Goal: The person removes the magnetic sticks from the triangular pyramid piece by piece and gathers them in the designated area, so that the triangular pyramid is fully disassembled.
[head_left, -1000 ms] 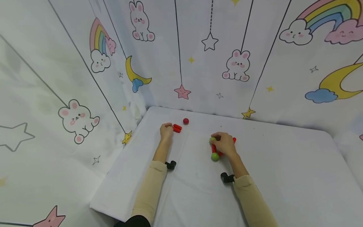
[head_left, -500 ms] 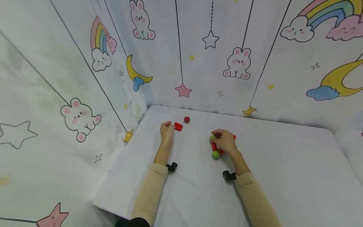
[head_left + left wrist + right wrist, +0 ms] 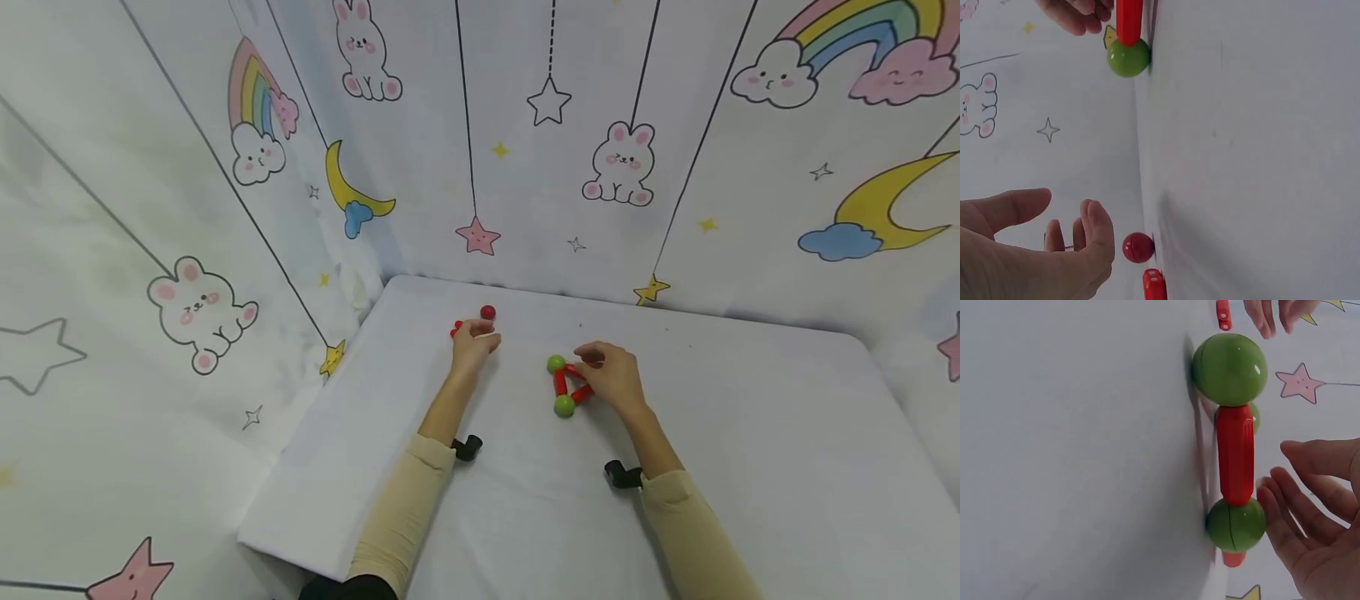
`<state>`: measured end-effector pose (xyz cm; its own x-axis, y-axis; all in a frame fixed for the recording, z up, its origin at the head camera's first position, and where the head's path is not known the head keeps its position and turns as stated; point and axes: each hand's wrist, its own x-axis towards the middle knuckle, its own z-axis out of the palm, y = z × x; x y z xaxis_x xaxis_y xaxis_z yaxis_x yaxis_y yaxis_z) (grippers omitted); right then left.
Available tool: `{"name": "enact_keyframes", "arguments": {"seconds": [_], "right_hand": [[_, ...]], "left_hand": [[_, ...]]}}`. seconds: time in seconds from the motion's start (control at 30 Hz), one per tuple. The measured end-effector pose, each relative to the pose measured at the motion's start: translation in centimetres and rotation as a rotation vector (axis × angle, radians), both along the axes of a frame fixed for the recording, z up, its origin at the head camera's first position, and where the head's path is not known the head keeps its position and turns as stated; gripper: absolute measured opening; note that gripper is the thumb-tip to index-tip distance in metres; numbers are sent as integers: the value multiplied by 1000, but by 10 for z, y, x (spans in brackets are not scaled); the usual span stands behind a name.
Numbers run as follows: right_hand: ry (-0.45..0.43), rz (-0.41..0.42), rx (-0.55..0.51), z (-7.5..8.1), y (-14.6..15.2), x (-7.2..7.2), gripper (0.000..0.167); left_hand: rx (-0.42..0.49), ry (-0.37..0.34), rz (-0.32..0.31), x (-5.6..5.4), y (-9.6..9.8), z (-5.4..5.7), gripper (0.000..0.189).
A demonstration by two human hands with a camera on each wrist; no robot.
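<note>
Two green balls (image 3: 564,406) and red rods (image 3: 560,384) are joined in a triangle shape on the table; in the head view my right hand (image 3: 611,375) hides its right corner. From the right wrist, a red rod (image 3: 1235,455) links a near green ball (image 3: 1230,369) to another green ball (image 3: 1236,524). My right hand (image 3: 1316,512) is beside them, fingers loosely bent, holding nothing. My left hand (image 3: 472,346) hovers left of the triangle, thumb and fingers apart. Beyond it are a red ball (image 3: 488,312) and loose red rods (image 3: 457,328), partly hidden.
A white cloth covers the table (image 3: 750,433), which meets a patterned curtain (image 3: 525,183) at the back and left. Black wrist cameras (image 3: 468,447) sit on both forearms.
My left hand has moved right, away from the loose red rods and partly in front of them. My right hand has shifted right, off the far green ball, uncovering more of the triangle.
</note>
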<state>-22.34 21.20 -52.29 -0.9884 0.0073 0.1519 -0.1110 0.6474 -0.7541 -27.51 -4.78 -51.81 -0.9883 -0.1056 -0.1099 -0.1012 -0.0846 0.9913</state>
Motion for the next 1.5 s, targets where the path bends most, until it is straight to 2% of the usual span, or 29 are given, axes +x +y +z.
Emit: {"name": "enact_keyframes", "arguments": {"seconds": [0.1,0.3,0.43,0.53,0.73,1.0,1.27,1.5], "right_hand": [[10,18,-7,1,0,5,23],[-3,58,3,3,-1,14,23],[-7,98,47,4,0,19,24],[-22,136,74,5,2,23,27],[-33,195,139,1,4,29,33],[14,185,225,-6,0,29,30],[51,208,173,-12,-13,24,29],[65,206,128,-9,-24,23,28]], "left_hand": [[-13,-8,-59,6,9,1,38],[-88,-47,-182,24,25,2,42],[-94,-75,-270,34,33,2,47],[-84,-95,-308,39,36,0,47],[-83,-118,-323,44,39,-3,44],[-76,-128,-337,47,41,-7,47],[-59,-137,-332,45,38,-10,46],[7,-151,-355,43,40,-14,48]]}}
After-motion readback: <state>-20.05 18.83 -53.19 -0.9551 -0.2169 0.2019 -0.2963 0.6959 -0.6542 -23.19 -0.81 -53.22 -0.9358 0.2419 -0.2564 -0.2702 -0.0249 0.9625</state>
